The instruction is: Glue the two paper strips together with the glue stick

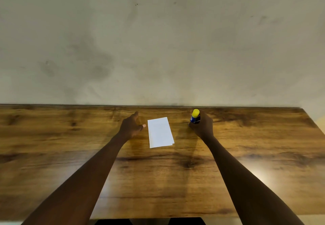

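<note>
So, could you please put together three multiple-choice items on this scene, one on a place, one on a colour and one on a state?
1. Where does the white paper lie?
A. On the wooden table, between the two hands
B. To the right of the right hand
C. Propped against the wall

2. What colour is the cap of the glue stick?
A. Red
B. Yellow
C. White

3. What is the left hand doing?
A. Gripping the glue stick
B. Pinching the paper up off the table
C. Open beside the paper, holding nothing

Answers:
1 A: the paper lies flat on the table with a hand at either side.
2 B: a yellow cap tops the blue body.
3 C: its fingers are spread just left of the paper, while the right hand grips the glue stick.
</note>
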Demonstrator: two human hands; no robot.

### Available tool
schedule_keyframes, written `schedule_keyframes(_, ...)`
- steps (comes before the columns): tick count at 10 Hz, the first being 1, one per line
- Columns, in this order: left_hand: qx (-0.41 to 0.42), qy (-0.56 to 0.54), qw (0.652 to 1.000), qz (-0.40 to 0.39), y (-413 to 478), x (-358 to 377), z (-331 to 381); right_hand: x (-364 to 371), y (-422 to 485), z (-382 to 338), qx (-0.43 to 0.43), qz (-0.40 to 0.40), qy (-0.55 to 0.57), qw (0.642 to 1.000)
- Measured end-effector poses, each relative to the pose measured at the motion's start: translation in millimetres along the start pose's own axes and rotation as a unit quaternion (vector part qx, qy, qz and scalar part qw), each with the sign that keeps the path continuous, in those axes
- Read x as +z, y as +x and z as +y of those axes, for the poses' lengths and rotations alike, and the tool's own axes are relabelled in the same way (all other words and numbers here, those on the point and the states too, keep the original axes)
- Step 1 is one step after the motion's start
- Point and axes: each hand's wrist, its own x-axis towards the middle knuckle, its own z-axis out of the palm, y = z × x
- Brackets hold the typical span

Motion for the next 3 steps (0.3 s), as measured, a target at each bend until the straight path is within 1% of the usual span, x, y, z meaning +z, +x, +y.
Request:
schedule_keyframes(2,0.015,0.005,1.0,0.006,-2.9,-2.5,9.6,-3.6,0.6,2.4,0.003,-0.036,-0.008,0.999)
schedule_keyframes(3,0.016,0.004,1.0,0.014,-7.4,-6.5,8.9,-5.5,-1.7,6.1,0.007,-0.04,-0.013,0.999)
